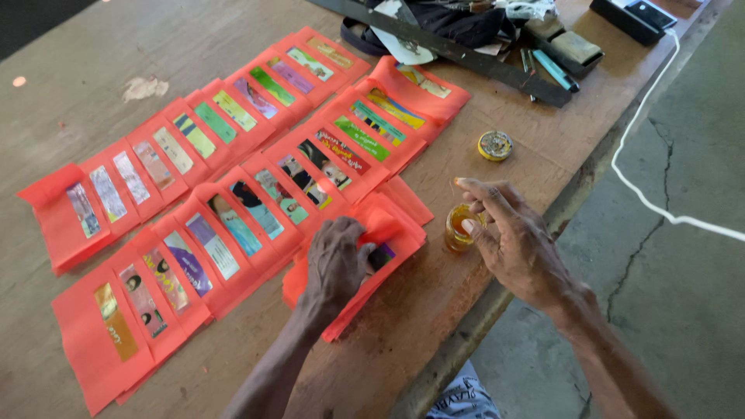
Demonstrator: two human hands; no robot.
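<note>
Orange paper sleeves (233,194) lie in two long rows on the brown table (434,310). The left hand (335,260) presses flat on a small stack of them (388,233) near the table edge — fingers bent, gripping nothing tight. The sleeves look light, thin and bendy, best picked up by an edge. The right hand (516,244) dips a finger into a little glass jar (459,226) of yellow stuff — small, probably slippery, breakable.

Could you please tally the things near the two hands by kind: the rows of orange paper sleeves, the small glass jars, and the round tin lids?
Rows of orange paper sleeves: 2
Small glass jars: 1
Round tin lids: 1
Total: 4
</note>
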